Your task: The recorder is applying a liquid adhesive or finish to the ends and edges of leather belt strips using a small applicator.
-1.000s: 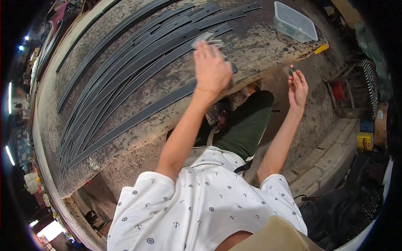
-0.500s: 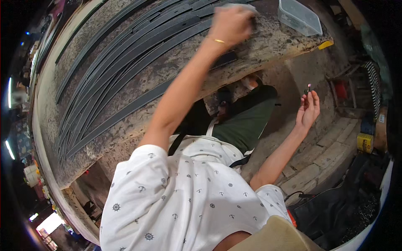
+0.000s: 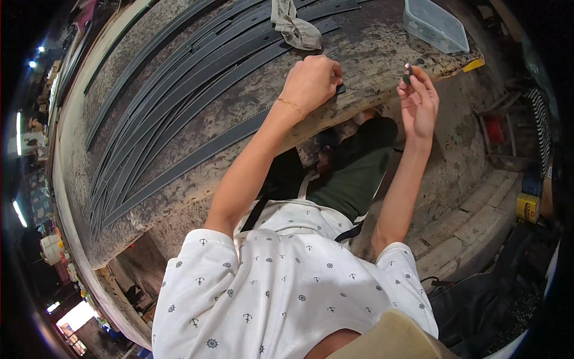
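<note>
My left hand, fingers curled, is over the bench just above the end of a dark grey stitched belt strap. Whether its fingertips hold anything is hidden. Beyond that hand lies a crumpled grey cloth, apart from it and resting across other belt straps. My right hand is raised past the bench's near edge. Thumb and fingers there pinch a small dark object with a bright tip, which looks like a lighter.
A clear plastic tub stands at the worn bench's right end, near a yellow patch on the edge. Low on the right are a yellow box and a black bag. My legs are under the bench edge.
My left hand has come back from the cloth, letting it go, toward the near strap's end. My right hand has risen toward the bench with the small dark object.
</note>
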The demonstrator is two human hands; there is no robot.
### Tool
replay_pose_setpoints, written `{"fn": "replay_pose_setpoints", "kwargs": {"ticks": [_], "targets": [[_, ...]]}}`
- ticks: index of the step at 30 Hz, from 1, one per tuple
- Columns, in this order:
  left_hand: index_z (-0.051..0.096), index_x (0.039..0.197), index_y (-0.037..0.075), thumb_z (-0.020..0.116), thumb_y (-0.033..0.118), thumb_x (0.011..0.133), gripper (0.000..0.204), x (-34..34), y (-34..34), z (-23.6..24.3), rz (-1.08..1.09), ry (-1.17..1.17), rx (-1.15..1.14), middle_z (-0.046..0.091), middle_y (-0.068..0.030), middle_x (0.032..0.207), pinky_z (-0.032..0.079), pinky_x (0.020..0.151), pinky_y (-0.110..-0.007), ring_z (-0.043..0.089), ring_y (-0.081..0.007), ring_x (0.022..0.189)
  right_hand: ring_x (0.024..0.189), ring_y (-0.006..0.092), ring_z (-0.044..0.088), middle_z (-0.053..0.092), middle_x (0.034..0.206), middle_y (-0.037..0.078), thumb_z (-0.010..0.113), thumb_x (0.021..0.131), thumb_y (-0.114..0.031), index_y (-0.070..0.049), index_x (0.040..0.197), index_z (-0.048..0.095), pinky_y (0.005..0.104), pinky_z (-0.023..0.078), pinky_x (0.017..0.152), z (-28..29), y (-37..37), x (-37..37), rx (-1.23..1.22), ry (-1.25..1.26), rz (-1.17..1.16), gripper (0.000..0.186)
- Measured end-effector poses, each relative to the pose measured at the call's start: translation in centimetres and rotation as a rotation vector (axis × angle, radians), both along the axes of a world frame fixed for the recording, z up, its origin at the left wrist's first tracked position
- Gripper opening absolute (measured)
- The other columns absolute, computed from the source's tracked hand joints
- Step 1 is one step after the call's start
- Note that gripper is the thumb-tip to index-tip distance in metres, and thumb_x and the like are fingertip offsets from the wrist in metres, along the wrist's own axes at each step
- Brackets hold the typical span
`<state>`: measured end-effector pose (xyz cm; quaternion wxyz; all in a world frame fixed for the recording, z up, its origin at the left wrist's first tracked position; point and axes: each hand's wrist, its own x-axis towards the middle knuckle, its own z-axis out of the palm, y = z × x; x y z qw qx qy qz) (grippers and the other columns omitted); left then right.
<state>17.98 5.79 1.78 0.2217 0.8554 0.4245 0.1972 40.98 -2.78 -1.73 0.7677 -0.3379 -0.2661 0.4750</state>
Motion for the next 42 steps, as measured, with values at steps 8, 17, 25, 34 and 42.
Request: {"fn": "replay_pose_setpoints", "kwargs": {"ticks": [8, 17, 25, 34, 42], "targets": [[0.070, 0.091, 0.002, 0.065, 0.004, 0.085, 0.009, 0.0, 2.1, -0.9, -0.315, 0.034, 0.148, 0.064, -0.0155, 0.099, 0.053, 0.078, -0.047, 0.065, -0.0395, 0.082, 0.077, 0.0147, 0.062, 0.064, 0.096, 0.008, 0.063, 0.094, -0.002, 0.005, 0.114, 0.064, 0.0287, 0.053, 0.066, 0.2, 1.2, -2.1, -0.101, -0.077, 0.053, 0.021], [0.063, 0.094, -0.001, 0.068, 0.007, 0.084, 0.014, -1.7, 0.4, -0.9, -0.088, -0.195, 0.409, 0.060, -0.0142, 0.112, 0.051, 0.087, -0.043, 0.061, -0.0354, 0.100, 0.070, 0.0066, 0.059, 0.068, 0.084, 0.002, 0.068, 0.090, -0.005, 0.001, 0.107, 0.072, 0.0231, 0.047, 0.061, 0.6, 3.8, -4.2, -0.284, -0.695, 0.085, 0.018], [0.054, 0.135, -0.002, 0.062, 0.035, 0.092, 0.057, -2.7, 7.0, -2.8, 0.096, -0.031, 0.456, 0.044, -0.0284, 0.145, 0.029, 0.116, -0.050, 0.038, -0.0449, 0.137, 0.067, 0.0035, 0.057, 0.068, 0.077, -0.002, 0.071, 0.087, -0.006, 0.000, 0.095, 0.073, 0.0205, 0.046, 0.061, 1.0, 3.6, -6.0, -0.222, -0.933, 0.033, 0.010], [0.058, 0.128, -0.003, 0.060, 0.035, 0.092, 0.051, -2.8, 7.1, -4.0, 0.088, 0.013, 0.450, 0.050, -0.0286, 0.140, 0.027, 0.116, -0.050, 0.041, -0.0421, 0.136, 0.066, 0.0016, 0.053, 0.063, 0.074, -0.004, 0.070, 0.085, 0.000, 0.001, 0.087, 0.069, 0.0182, 0.042, 0.060, 1.0, 3.8, -6.0, -0.270, -0.965, 0.080, 0.003], [0.059, 0.122, -0.003, 0.060, 0.033, 0.092, 0.047, -2.9, 7.2, -4.4, 0.073, -0.031, 0.508, 0.053, -0.0286, 0.135, 0.029, 0.115, -0.050, 0.044, -0.0422, 0.133, 0.066, 0.0017, 0.053, 0.064, 0.075, -0.004, 0.070, 0.085, 0.001, 0.002, 0.087, 0.069, 0.0175, 0.041, 0.060, 1.2, 3.9, -5.8, -0.283, -1.012, 0.133, 0.003]]}}
